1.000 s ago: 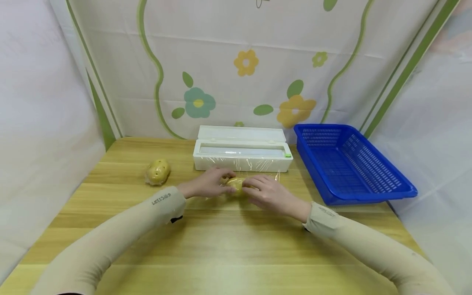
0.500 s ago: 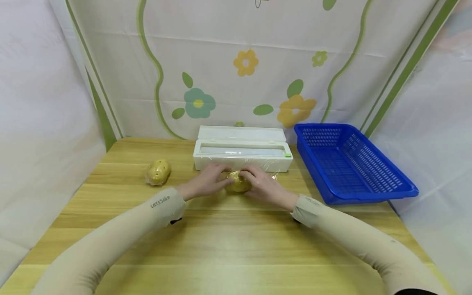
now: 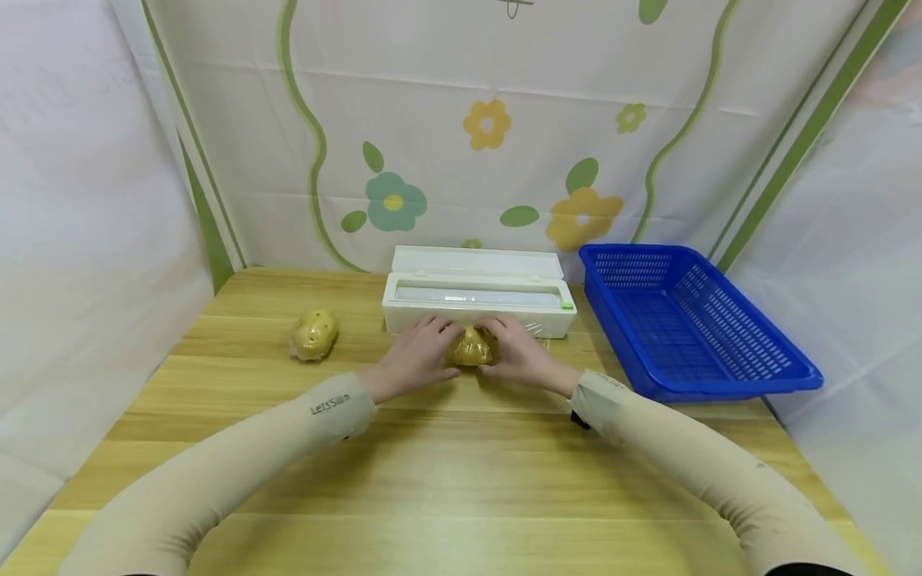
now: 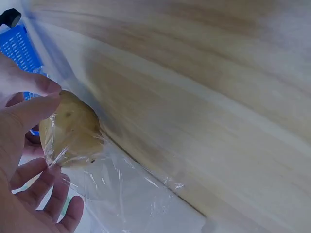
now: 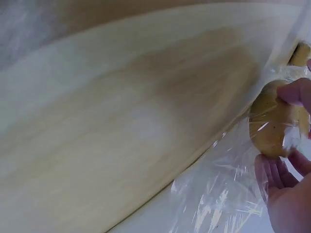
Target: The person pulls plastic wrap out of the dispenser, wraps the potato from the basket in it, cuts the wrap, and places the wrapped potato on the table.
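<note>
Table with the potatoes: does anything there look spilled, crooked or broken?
I see nothing spilled, crooked or broken. Only the plastic film looks untidy, loose and crinkled beside the potato held between the left hand and right hand.

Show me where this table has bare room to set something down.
Widest on the wooden table: the front, between left sleeve and right sleeve. Smaller: between the wrapped potato at left and the white box. Crowded: the centre, where left hand and right hand hold a film-covered potato, and the back right, under the blue basket.
</note>
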Available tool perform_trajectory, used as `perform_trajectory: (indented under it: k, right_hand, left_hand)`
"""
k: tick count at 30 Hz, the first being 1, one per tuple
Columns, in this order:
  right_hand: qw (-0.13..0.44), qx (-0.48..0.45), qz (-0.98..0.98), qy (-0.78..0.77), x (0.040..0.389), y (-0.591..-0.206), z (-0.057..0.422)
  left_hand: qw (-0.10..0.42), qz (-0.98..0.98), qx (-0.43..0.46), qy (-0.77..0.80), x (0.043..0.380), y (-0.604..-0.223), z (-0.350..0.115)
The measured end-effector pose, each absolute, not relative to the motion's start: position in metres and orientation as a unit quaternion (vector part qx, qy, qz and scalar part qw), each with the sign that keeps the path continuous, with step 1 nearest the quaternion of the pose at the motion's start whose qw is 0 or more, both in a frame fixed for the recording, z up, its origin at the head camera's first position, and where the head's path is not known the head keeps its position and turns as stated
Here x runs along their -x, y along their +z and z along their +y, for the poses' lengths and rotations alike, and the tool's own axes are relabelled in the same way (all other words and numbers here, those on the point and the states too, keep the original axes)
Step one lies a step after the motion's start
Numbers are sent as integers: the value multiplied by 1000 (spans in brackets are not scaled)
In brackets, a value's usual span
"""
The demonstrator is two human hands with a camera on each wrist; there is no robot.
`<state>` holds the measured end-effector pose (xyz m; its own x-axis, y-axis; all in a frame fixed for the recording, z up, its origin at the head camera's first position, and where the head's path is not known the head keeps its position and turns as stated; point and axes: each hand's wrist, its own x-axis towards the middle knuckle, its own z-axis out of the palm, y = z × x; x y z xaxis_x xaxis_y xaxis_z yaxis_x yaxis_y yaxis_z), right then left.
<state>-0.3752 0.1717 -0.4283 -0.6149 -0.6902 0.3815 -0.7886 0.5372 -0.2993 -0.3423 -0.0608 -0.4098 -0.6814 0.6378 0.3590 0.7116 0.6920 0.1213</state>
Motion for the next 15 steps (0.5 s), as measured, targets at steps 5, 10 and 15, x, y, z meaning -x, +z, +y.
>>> perform_trajectory:
  k: [5, 10, 15]
  right_hand:
    - [88, -407, -871, 261, 377, -426, 173]
    - [46, -374, -874, 308, 380, -424, 174]
    - [16, -336, -870, 359, 384, -422, 174]
  left_hand:
    - [126, -908, 375, -142, 347, -409, -57]
    - [93, -909, 375, -154, 354, -407, -53]
    - [101, -911, 365, -164, 363, -405, -50]
